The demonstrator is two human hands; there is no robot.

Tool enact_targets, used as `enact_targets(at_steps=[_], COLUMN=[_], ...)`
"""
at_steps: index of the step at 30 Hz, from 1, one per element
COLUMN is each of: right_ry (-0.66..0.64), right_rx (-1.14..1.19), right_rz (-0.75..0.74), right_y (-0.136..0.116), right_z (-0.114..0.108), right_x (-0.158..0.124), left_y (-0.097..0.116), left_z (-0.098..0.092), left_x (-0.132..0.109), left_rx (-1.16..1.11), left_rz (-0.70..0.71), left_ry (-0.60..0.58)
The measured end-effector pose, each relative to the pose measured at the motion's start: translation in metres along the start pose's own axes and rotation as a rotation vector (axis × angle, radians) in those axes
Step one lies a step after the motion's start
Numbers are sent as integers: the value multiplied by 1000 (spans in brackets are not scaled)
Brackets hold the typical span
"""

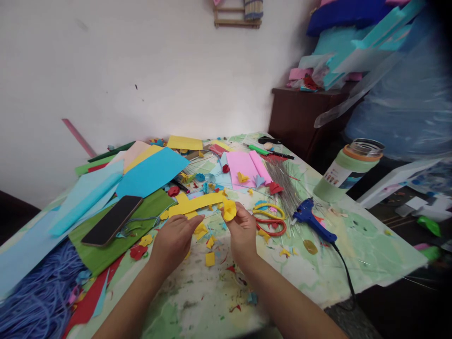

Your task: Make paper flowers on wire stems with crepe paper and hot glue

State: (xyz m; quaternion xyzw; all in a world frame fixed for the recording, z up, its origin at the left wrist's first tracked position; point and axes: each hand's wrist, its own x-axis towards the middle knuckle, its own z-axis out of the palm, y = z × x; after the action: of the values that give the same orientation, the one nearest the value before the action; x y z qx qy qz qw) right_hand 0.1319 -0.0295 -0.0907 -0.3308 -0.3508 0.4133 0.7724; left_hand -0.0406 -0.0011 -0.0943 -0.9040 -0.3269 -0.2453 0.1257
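Observation:
A yellow paper flower (229,210) with a cupped shape is pinched in the fingertips of my right hand (244,231). My left hand (173,241) is closed, thumb and fingers together and pointing toward the flower. A thin line, perhaps a wire stem, shows faintly between the two hands, but what the left fingers hold is too small to make out. Just beyond the hands lie yellow paper strips (197,203). Small yellow scraps (210,259) are scattered below and between them. Scissors (270,227) with yellow and red handles rest right of my right hand.
A blue glue gun (314,220) with a black cord and a green bottle (348,172) stand to the right. Thin wires (284,183) lie nearby. At left are a phone (113,221), blue sheets (153,172) and purple-blue cords (38,287). Pink paper (243,167) lies behind.

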Motion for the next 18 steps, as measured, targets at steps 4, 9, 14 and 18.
enact_targets(at_steps=[4,9,14,18], right_ry=[-17,-21,-9,-12], right_rx=[43,49,67,82], right_rz=[56,167,201,227], right_y=[3,7,5,3], right_z=[3,5,6,7], right_x=[-7,-12,-12,-11], left_y=[18,42,45,44], left_z=[-8,-17,-16,-14], left_x=[13,30,35,33], left_rx=[-140,-293,-260,-226], left_rz=[-130,-249,-282,-277], left_ry=[17,35,33,-1])
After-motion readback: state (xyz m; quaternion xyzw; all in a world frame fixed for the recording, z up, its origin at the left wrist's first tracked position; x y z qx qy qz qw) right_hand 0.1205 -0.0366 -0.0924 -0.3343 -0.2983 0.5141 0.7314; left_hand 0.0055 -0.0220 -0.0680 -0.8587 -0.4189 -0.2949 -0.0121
